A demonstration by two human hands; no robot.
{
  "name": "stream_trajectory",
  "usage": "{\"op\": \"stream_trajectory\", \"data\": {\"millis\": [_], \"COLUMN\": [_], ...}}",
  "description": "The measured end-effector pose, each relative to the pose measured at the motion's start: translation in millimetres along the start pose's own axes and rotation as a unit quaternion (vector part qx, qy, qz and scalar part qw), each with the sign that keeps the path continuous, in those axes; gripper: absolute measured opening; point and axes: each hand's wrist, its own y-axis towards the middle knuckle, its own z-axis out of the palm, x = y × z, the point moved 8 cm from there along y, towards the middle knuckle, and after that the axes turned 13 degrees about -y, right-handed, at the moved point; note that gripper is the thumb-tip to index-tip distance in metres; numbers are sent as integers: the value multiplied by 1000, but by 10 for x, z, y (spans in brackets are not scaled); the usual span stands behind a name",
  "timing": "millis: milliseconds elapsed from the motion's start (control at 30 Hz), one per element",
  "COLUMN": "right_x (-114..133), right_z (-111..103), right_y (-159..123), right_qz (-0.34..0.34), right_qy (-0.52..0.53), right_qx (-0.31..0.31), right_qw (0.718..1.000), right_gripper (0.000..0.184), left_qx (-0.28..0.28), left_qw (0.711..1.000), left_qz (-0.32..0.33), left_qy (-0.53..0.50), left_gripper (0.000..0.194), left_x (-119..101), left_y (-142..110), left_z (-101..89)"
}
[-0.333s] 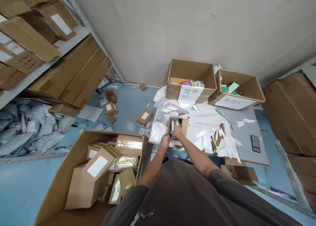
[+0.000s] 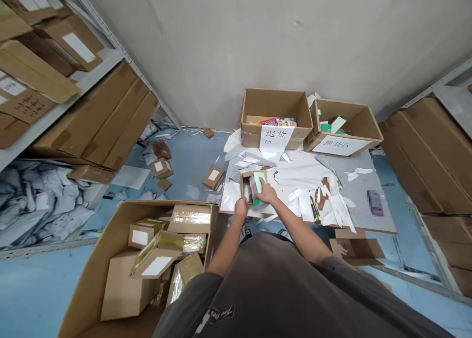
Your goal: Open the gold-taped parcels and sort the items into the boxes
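A green-and-white product box with a pink patch on its side is in my right hand, its thumb and fingers closed on the right edge. It is tilted and overlaps a small open cardboard box. At that carton's near left corner, my left hand grips the wall with curled fingers. Torn white paper lies around them on the table. A black and yellow utility knife rests to the right of my hands.
Two open cartons with paper signs, one left and one right, stand at the table's back. A blurred phone lies at right. A large carton of taped parcels stands at left. Shelves flank the wall.
My right hand has lifted the green-and-white box up out of the small carton and tilted it. My left hand still grips the carton. The whole view has shifted slightly.
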Motion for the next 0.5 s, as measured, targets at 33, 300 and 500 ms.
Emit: {"op": "stream_trajectory", "data": {"millis": [33, 300, 500], "right_x": [-66, -981, -1398], "right_z": [-63, -361, -343], "right_y": [-44, -246, -313], "right_qz": [-5, -25, -66], "right_qy": [0, 46, 92], "right_qx": [-11, -28, -22], "right_qw": [1000, 998, 993], "right_gripper": [114, 118, 119], "left_qx": [3, -92, -5], "left_qw": [1000, 983, 911], "left_qz": [-7, 33, 386], "left_qy": [8, 157, 143], "left_gripper": [17, 110, 91], "left_x": [6, -609, -1967], "left_y": [-6, -279, -543], "left_z": [-31, -261, 460]}}
